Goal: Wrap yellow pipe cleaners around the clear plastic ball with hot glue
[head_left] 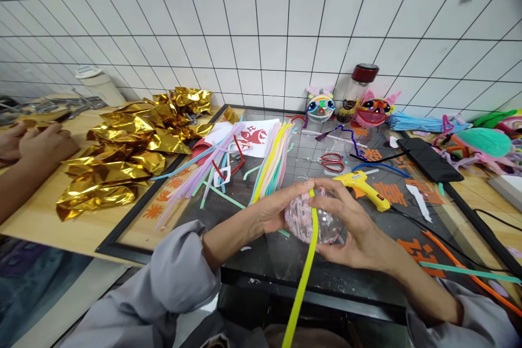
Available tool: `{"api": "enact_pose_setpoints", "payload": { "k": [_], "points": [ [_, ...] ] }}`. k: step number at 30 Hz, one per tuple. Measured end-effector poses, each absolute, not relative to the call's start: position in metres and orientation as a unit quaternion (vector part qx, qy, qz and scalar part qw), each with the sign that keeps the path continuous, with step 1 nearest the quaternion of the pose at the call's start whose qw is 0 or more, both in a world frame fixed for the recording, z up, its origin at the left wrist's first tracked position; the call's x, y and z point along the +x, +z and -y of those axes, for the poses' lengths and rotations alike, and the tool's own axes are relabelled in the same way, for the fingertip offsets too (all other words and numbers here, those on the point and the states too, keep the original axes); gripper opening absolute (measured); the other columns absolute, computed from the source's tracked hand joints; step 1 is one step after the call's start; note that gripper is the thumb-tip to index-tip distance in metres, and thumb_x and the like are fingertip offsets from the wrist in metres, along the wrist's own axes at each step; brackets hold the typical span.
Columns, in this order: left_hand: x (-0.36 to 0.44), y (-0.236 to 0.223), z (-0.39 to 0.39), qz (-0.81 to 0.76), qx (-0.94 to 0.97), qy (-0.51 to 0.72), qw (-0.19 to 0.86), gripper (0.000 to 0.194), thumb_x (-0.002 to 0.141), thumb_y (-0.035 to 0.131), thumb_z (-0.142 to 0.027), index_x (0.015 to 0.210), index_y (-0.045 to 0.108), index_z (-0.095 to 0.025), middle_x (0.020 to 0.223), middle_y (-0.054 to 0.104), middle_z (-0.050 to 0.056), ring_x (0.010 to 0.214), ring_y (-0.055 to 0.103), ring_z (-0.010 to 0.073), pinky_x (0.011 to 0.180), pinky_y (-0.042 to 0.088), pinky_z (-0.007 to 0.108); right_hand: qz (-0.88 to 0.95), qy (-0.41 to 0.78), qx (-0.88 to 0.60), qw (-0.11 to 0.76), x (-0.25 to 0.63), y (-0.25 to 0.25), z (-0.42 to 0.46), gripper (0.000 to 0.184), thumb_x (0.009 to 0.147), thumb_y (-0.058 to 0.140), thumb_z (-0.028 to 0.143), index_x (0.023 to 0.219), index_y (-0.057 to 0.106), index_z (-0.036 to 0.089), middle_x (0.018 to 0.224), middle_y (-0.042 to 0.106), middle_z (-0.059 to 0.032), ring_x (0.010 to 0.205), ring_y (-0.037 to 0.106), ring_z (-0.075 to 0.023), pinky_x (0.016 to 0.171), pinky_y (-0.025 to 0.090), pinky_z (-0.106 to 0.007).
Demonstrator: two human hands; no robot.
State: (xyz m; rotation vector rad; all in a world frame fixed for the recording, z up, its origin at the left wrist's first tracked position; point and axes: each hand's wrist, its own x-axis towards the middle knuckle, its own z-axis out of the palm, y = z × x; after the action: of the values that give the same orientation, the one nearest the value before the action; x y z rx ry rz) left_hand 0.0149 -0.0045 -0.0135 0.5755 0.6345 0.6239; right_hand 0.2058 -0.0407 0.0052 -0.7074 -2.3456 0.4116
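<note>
Gold foil [134,141] spreads over the left of the counter [36,215]. Near its front edge, fingers of the left hand [281,204] and right hand [361,234] grip a clear ball [297,220], a yellow strip [313,228] across it. A glue gun [369,190] lies beyond the right hand.

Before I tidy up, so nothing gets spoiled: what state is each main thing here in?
Clear ball: held by left hand and right hand
Yellow strip: crossing ball, tail running down
Glue gun: lying down
Gold foil: crumpled
Phone: lying flat
Clear bottle: lid on
Scissors: open or shut unclear
</note>
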Motion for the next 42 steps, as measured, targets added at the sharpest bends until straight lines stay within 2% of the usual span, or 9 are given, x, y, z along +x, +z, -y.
{"api": "enact_pose_setpoints", "payload": {
  "k": [5,9,20,24,26,28,31,35,42],
  "points": [
    [0.013,-0.015,0.005,-0.310,0.279,0.293,0.860,0.062,0.058,0.084,-0.064,0.097,0.071,-0.017,0.083,0.075,0.004,0.072,0.070,0.0168,0.076,0.056,0.031,0.893,0.154,-0.265,0.330,0.205,0.005,0.041,0.066,0.074,0.073,0.018,0.132,0.042,0.027,0.139,0.040,-0.0131,0.131,0.046,-0.0272,0.105,0.044,-0.041],
    [0.012,-0.014,0.004,-0.326,0.279,0.276,0.860,0.063,0.070,0.070,-0.072,0.096,0.070,-0.015,0.076,0.071,0.003,0.070,0.067,0.0173,0.078,0.055,0.033,0.890,0.156,-0.269,0.334,0.205,0.006,0.041,0.066,0.074,0.073,0.018,0.131,0.043,0.027,0.139,0.041,-0.0129,0.131,0.046,-0.0272,0.105,0.044,-0.041],
    [0.011,-0.010,0.003,-0.331,0.357,0.279,0.828,0.065,0.075,0.060,-0.076,0.101,0.068,-0.017,0.085,0.070,0.005,0.079,0.065,0.0197,0.079,0.050,0.033,0.867,0.177,-0.269,0.381,0.206,0.009,0.038,0.066,0.072,0.076,0.020,0.129,0.044,0.026,0.135,0.046,-0.0127,0.128,0.050,-0.0265,0.104,0.045,-0.041],
    [0.009,-0.008,0.002,-0.315,0.418,0.373,0.766,0.075,0.071,0.070,-0.069,0.130,0.056,-0.025,0.126,0.064,0.009,0.117,0.059,0.0279,0.096,0.047,0.037,0.846,0.195,-0.276,0.413,0.210,0.010,0.035,0.065,0.072,0.076,0.021,0.129,0.045,0.028,0.136,0.047,-0.0114,0.130,0.048,-0.0271,0.107,0.043,-0.044],
    [0.006,-0.007,0.002,-0.283,0.470,0.417,0.725,0.087,0.066,0.079,-0.058,0.141,0.046,-0.030,0.151,0.045,0.008,0.138,0.043,0.0295,0.106,0.041,0.038,0.830,0.208,-0.295,0.426,0.213,0.011,0.033,0.065,0.073,0.077,0.023,0.129,0.045,0.030,0.137,0.047,-0.0113,0.133,0.046,-0.0287,0.108,0.042,-0.046],
    [0.002,-0.005,0.002,-0.224,0.558,0.417,0.682,0.102,0.060,0.086,-0.048,0.147,0.037,-0.033,0.161,0.029,0.006,0.146,0.034,0.0308,0.114,0.036,0.041,0.817,0.215,-0.311,0.436,0.216,0.012,0.031,0.063,0.073,0.076,0.026,0.129,0.046,0.030,0.137,0.048,-0.0111,0.134,0.045,-0.0303,0.109,0.041,-0.050],
    [-0.001,0.000,0.006,-0.195,0.692,0.385,0.578,0.109,0.061,0.087,-0.041,0.153,0.028,-0.030,0.160,0.032,0.010,0.146,0.034,0.0335,0.121,0.026,0.048,0.810,0.212,-0.318,0.445,0.217,0.011,0.029,0.061,0.073,0.077,0.029,0.127,0.047,0.030,0.135,0.050,-0.0110,0.132,0.047,-0.0313,0.109,0.041,-0.051],
    [0.001,0.002,0.011,-0.238,0.787,0.385,0.419,0.114,0.055,0.092,-0.040,0.151,0.034,-0.028,0.161,0.030,0.011,0.151,0.020,0.0376,0.125,0.014,0.053,0.808,0.215,-0.303,0.456,0.213,0.010,0.030,0.060,0.074,0.077,0.031,0.126,0.048,0.029,0.132,0.051,-0.0100,0.129,0.049,-0.0287,0.108,0.042,-0.047],
    [0.006,-0.007,0.009,-0.253,0.777,0.407,0.408,0.112,0.051,0.094,-0.044,0.147,0.040,-0.026,0.154,0.041,0.012,0.145,0.033,0.0374,0.124,0.020,0.054,0.807,0.214,-0.310,0.455,0.209,0.006,0.032,0.060,0.073,0.078,0.032,0.125,0.048,0.028,0.132,0.051,-0.0104,0.128,0.050,-0.0280,0.108,0.043,-0.046]
  ]
}}
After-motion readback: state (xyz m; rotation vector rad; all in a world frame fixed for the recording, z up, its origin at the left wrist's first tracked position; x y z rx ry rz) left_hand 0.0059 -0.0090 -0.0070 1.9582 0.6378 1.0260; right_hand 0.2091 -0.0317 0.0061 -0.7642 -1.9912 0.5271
